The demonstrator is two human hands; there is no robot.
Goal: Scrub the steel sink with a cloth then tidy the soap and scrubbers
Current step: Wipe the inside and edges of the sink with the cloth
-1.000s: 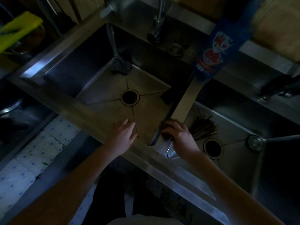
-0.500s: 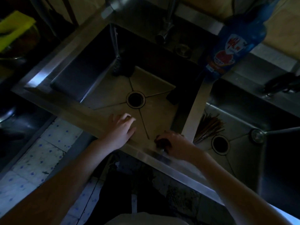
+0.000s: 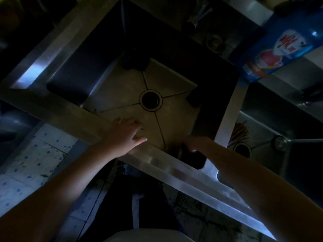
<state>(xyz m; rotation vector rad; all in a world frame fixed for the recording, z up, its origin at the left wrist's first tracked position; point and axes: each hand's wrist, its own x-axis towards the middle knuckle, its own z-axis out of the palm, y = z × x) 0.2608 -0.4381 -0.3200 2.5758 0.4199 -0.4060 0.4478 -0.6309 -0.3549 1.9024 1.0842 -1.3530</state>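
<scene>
The left basin of the steel sink (image 3: 97, 49) has a round drain (image 3: 151, 100) in its floor. My left hand (image 3: 125, 137) rests flat on the sink's front rim, fingers spread, holding nothing. My right hand (image 3: 195, 143) reaches down inside the basin's near right corner, pressed on a dark cloth (image 3: 180, 151) against the front wall. A dark scrubber (image 3: 133, 62) lies at the basin's far corner, another dark pad (image 3: 194, 100) by the right wall. A blue soap bottle (image 3: 286, 44) stands on the back ledge.
The tap (image 3: 201, 13) hangs over the back ledge. The right basin (image 3: 272, 119) holds a bundle of chopsticks (image 3: 240, 132), a second drain (image 3: 242, 150) and a round plug (image 3: 281, 141). Spotted floor tiles (image 3: 35, 154) show at the lower left.
My right hand moved left from the divider between the basins, down into the near right corner of the left basin. The view shifted closer. My left hand stayed on the front rim.
</scene>
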